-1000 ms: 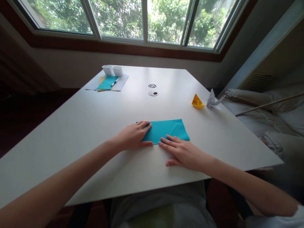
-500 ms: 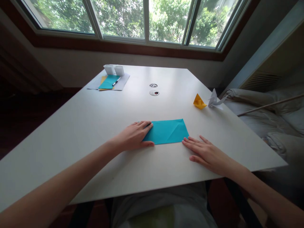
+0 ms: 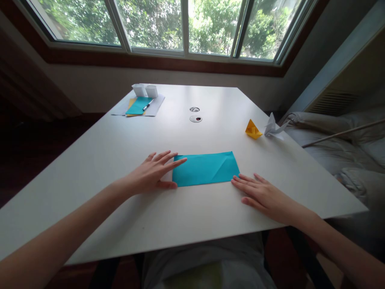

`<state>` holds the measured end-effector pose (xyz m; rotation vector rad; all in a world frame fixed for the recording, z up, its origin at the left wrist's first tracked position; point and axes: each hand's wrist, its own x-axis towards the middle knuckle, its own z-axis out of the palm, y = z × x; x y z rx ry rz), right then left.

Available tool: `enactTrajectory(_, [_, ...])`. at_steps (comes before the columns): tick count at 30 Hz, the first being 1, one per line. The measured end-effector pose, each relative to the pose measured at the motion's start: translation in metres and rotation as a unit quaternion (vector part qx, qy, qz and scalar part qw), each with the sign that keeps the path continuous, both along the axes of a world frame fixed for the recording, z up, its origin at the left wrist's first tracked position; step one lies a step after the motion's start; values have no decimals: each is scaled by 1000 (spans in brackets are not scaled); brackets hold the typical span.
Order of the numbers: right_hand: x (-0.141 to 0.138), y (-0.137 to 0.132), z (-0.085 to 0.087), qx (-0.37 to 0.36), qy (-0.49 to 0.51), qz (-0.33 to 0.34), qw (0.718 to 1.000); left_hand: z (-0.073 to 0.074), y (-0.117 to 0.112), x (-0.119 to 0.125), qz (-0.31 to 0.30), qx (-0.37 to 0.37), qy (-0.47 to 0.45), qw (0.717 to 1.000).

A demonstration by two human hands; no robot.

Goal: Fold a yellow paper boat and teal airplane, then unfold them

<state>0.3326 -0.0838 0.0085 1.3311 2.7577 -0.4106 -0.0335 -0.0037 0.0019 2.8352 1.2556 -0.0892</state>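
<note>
A blue sheet of paper (image 3: 206,168), folded to a long rectangle, lies flat on the white table (image 3: 192,212) in front of me. A slanting crease shows on its right half. My left hand (image 3: 156,170) is at the paper's left end, fingers spread, with the index finger over the blue surface and the thumb by the lower left corner. At the lower right corner, the fingertips of my right hand (image 3: 258,194) rest against the paper, its fingers stretched out. Neither hand grips anything.
A yellow paper boat (image 3: 253,130) and a white paper crane (image 3: 273,127) stand at the right. Far left are two white containers (image 3: 145,90), blue paper (image 3: 138,106) over yellow and white sheets, and a pen (image 3: 148,105). Two round discs (image 3: 195,119) lie mid-table.
My left hand has slid left across the folded paper, uncovering its left end, and its fingers are more spread. My right hand has stayed at the lower right corner.
</note>
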Motion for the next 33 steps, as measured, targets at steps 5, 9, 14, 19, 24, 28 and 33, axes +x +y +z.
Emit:
enactTrajectory(5, [9,0,-4,24,0,11,1000,-1,5,2,13,-37,-6,999])
enactTrajectory(9, [16,1,-1,94,-3,2,996,-2,4,1,28,-62,-15,998])
enactTrajectory(14, [-11,5,13,200,17,-17,980,-4,6,2,32,-68,-19,997])
enactTrajectory(19, [-68,9,15,175,37,82,981,-7,9,2,43,-53,-27,997])
enactTrajectory(24, [-110,15,3,129,55,152,978,-9,8,1,44,-46,-29,998])
enactTrajectory(28, [-117,21,-1,127,39,164,977,-8,8,1,46,-49,-34,997])
enactTrajectory(33, [-101,22,1,116,33,150,981,-6,8,3,55,-66,-32,996])
